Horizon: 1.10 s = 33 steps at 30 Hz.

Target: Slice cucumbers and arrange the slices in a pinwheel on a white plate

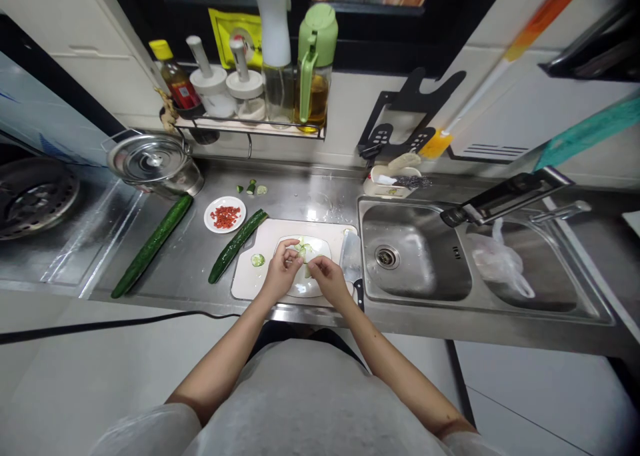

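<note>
Over a white plate (306, 289), both hands have their fingertips among thin pale-green cucumber slices (304, 247). My left hand (281, 268) pinches at the slices from the left, its fingers curled. From the other side, my right hand (327, 276) closes thumb and finger on a slice; the fingers partly hide it. The plate rests on a white cutting board (245, 279), where one loose cucumber round (257, 260) lies left of the plate. A knife (351, 255) lies along the board's right edge. A cut cucumber (235, 249) leans over the board's upper left corner.
Further left are a whole cucumber (150, 249), a small plate (209, 225) of chopped red pieces and a lidded steel pot (175, 176). Cucumber ends (251, 187) lie behind. Right of the board is a double sink (415, 269) with a plastic bag (500, 263). A condiment shelf (260, 128) overhangs the back.
</note>
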Tool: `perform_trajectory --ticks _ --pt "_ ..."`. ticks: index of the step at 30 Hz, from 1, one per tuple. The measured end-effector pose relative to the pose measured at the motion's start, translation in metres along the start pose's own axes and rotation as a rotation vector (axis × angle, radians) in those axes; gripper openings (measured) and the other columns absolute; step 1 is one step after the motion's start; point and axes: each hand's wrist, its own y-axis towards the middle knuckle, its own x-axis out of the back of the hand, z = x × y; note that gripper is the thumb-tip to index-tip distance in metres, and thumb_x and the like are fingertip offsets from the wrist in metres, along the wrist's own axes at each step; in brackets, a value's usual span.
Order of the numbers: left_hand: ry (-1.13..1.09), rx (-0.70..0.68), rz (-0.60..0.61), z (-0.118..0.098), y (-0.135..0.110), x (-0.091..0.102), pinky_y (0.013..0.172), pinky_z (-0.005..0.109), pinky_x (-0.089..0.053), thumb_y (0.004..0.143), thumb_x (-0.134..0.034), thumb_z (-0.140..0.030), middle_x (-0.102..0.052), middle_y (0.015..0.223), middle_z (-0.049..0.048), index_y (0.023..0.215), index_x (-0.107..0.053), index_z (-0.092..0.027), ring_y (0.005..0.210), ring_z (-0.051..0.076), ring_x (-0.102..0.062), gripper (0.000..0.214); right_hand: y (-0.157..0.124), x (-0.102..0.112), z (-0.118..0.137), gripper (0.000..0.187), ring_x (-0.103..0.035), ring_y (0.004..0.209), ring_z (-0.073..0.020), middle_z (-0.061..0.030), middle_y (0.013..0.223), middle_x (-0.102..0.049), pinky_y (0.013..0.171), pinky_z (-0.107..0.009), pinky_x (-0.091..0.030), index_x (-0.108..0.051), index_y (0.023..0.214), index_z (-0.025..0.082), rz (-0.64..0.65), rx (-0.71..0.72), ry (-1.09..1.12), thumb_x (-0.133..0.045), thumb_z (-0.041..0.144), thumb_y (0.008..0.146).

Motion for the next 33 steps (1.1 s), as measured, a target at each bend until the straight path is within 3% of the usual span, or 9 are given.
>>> perform_trajectory --ticks 12,20,25,29,33 --pt "0.037 -0.007 -0.025 0.0 -0.001 0.002 0.065 0.02 -0.037 0.074 -0.067 -0.027 -0.054 0.077 -0.0019 0.114 -0.054 -0.022 0.07 0.01 -0.05 0.043 0.002 -0.003 -0.002 0.033 -0.05 0.056 -0.0113 0.0018 0.061 -0.056 0.056 -0.026 -0.046 -0.056 0.069 0.02 0.004 -0.079 0.084 -0.061 0.052 0.076" --pt "0.07 0.005 0.006 0.01 -0.001 0.0 0.063 0.021 -0.039 0.073 -0.067 -0.027 -0.054 0.078 -0.001 0.118 -0.057 -0.022 0.069 0.01 -0.05 0.046 -0.001 0.0 0.0 0.03 -0.055 0.053 -0.0117 0.0008 0.06 -0.061 0.051 -0.025 -0.047 -0.055 0.071 0.02 -0.008 -0.28 0.197 -0.063 0.049 0.073" --pt "0.181 0.051 0.094 0.027 -0.013 -0.003 0.063 0.022 -0.04 0.069 -0.069 -0.027 -0.055 0.075 -0.0016 0.11 -0.063 -0.021 0.068 0.011 -0.051 0.041 -0.016 0.017 -0.016 0.027 -0.046 0.044 -0.0098 0.0047 0.051 -0.053 0.044 -0.022 -0.036 -0.053 0.069 0.02 -0.013 -0.318 -0.023 -0.064 0.045 0.071" --pt "0.353 0.085 0.163 0.045 -0.021 -0.009 0.064 0.022 -0.04 0.069 -0.067 -0.028 -0.055 0.068 -0.0024 0.096 -0.069 -0.02 0.064 0.011 -0.05 0.028 -0.027 0.028 -0.03 0.02 -0.047 0.05 -0.0107 0.0041 0.054 -0.052 0.05 -0.023 -0.035 -0.056 0.069 0.019 -0.039 -0.246 -0.303 -0.06 0.038 0.074" --pt "0.5 0.124 0.166 0.054 -0.013 -0.018 0.062 0.023 -0.039 0.07 -0.065 -0.029 -0.057 0.064 -0.0028 0.088 -0.07 -0.019 0.062 0.011 -0.051 0.021 -0.02 0.034 -0.034 0.016 -0.05 0.058 -0.012 0.0025 0.061 -0.057 0.056 -0.023 -0.035 -0.058 0.071 0.019 -0.046 -0.192 -0.516 -0.055 0.034 0.077"
